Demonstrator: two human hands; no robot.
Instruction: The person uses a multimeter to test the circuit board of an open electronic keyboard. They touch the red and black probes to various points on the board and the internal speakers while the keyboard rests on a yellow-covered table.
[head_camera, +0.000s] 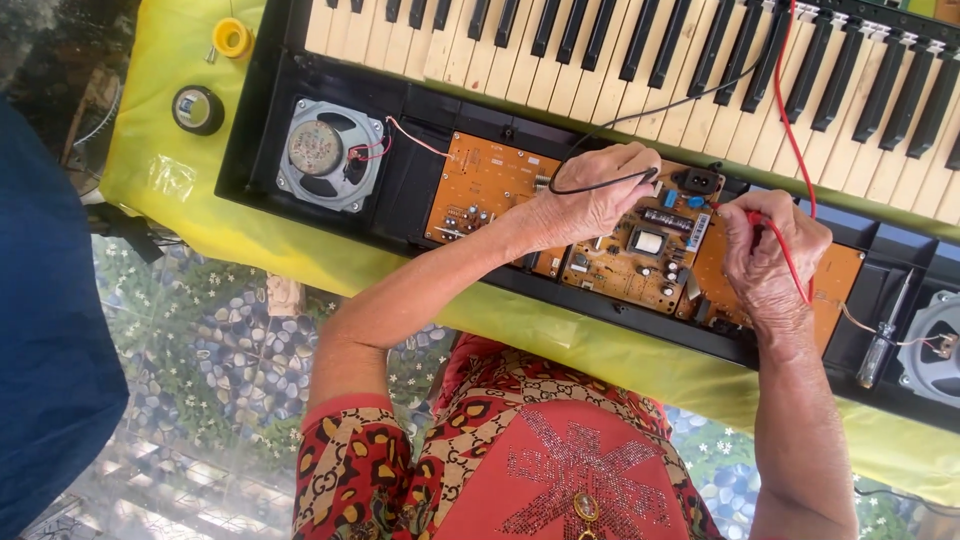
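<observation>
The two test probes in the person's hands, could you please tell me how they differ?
The black probe is in the left hand, lying nearly level, its tip near the black socket. The red probe is in the right hand, slanting down over the circuit board. Both leads run up across the keyboard keys.

I see 1 label only: a small white rectangular sticker with blue marks (698, 233) on the brown circuit board (640, 255), between my 2 hands. I see no packages, signs or screens.
</observation>
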